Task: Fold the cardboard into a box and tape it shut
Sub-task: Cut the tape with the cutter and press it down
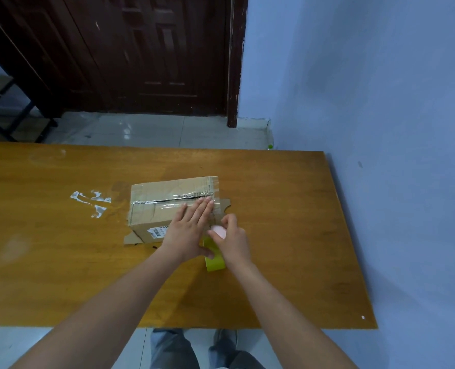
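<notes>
A brown cardboard box (157,206) lies on the wooden table (61,262), its top seam covered with clear tape. Loose flaps stick out at its right end and its near left corner. My left hand (189,230) lies flat on the right part of the box top, fingers straight, pressing the tape down. My right hand (231,241) is just right of it at the box's right end, fingers curled round a small pink object (219,231). A yellow-green tape roll (214,258) stands on the table under both wrists, partly hidden.
White tape scraps (92,202) stick to the table left of the box. The table's right edge runs close to a blue wall (380,102). A dark wooden door (146,54) and tiled floor lie beyond the far edge.
</notes>
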Available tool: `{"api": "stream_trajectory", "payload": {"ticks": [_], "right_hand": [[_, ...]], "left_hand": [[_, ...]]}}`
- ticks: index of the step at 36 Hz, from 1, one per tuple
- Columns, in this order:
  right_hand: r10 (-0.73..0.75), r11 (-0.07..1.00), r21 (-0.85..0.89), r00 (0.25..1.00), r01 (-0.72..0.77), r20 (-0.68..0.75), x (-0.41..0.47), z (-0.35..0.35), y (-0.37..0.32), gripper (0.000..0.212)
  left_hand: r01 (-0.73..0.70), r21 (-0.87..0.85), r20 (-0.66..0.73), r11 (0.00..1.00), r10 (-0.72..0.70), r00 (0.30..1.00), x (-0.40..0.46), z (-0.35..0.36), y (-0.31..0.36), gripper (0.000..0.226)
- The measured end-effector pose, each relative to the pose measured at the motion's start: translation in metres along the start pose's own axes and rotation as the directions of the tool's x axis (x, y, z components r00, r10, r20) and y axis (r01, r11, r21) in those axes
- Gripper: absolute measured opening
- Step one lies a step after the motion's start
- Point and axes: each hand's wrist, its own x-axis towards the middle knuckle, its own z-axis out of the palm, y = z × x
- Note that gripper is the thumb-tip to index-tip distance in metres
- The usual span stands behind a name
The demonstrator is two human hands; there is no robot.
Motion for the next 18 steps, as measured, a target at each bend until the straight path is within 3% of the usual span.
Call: {"api": "stream_trajectory", "payload": {"ticks": [5,11,18], "right_hand": [[0.052,0.998,0.019,0.998,-0.051,-0.018,0.0034,-0.0087,0.006,0.041],[-0.007,1.0,-0.01,0.998,0.007,0.064,0.0033,-0.0049,0.0031,0.042],[0.005,1.0,0.007,1.0,-0.005,0.02,0.0044,-0.0004,0.002,0.04]], "left_hand": [[0.005,-0.011,0.002,1.0,-0.005,1.0,-0.0003,-0.0003,0.0001,0.13],[0.011,-0.003,-0.002,1.0,-0.011,1.0,-0.0004,-0.0006,0.0006,0.13],[0.008,0.001,0.007,1.0,-0.008,1.0,-0.0003,-0.0006,0.0005,0.131]]}}
